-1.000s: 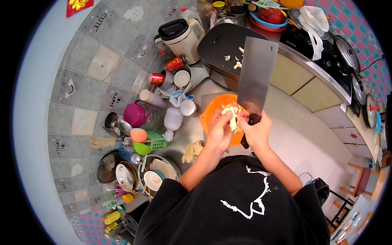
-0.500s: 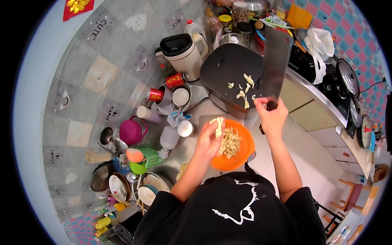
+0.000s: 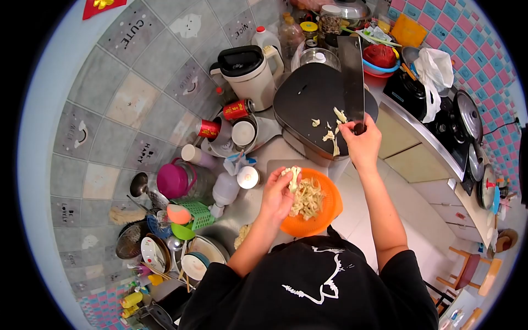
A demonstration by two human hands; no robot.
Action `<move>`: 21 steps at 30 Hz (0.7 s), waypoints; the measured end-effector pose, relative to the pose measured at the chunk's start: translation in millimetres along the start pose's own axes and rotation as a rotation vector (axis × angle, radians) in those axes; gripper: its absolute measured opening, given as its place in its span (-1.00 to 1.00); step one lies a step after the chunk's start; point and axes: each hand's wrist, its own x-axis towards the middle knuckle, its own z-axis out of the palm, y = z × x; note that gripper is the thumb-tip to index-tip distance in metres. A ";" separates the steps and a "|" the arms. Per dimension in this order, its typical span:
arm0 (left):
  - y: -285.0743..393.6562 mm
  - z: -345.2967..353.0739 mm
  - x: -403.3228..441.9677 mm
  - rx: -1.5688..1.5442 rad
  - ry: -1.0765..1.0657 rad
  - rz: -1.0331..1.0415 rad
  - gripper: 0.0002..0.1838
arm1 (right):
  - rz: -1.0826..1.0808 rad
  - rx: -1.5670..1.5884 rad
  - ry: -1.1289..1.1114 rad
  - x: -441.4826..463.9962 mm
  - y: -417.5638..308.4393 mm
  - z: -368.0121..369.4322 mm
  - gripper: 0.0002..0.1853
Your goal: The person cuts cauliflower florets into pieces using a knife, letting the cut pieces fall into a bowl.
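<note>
A pale cauliflower piece (image 3: 292, 179) is held in my left hand (image 3: 279, 195), just above the left rim of the orange basket (image 3: 332, 202). Many cut cauliflower pieces (image 3: 309, 199) lie in that basket. My right hand (image 3: 363, 144) grips the dark handle of a wide cleaver (image 3: 352, 80), its blade pointing away from me over the black board (image 3: 309, 99). Several small cauliflower scraps (image 3: 330, 133) are on the board, close to my right fingertips; whether the fingers touch one, I cannot tell. More cauliflower (image 3: 242, 235) is partly hidden behind my left forearm.
Left of the board are a soymilk maker (image 3: 245, 77), red cans (image 3: 236, 109) and a white-lidded jar (image 3: 248, 177). A purple-lidded jug (image 3: 173, 180), green basket (image 3: 198, 214) and stacked bowls (image 3: 195, 265) line the wall. The stove (image 3: 440, 118) is at the right.
My hands have parted from over the orange basket. My right hand has carried the cleaver forward to the black board, while my left hand has shifted slightly left with its cauliflower piece.
</note>
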 end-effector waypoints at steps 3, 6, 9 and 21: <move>-1.2 -1.5 -1.7 0.005 -0.008 -0.005 -0.81 | -0.036 -0.045 0.007 -6.0 -7.1 -4.8 -0.53; -2.9 -2.0 -5.9 0.000 0.011 -0.007 -0.80 | -0.010 -0.025 -0.016 -20.7 -7.0 -10.3 -0.49; -5.4 -3.7 -10.2 0.013 -0.014 0.000 -0.74 | 0.001 0.105 -0.030 -45.7 -6.3 -17.5 -0.43; -34.8 -25.2 -21.5 0.179 -0.150 0.133 -0.57 | -0.478 -0.154 -0.290 -189.3 3.5 -40.9 -0.63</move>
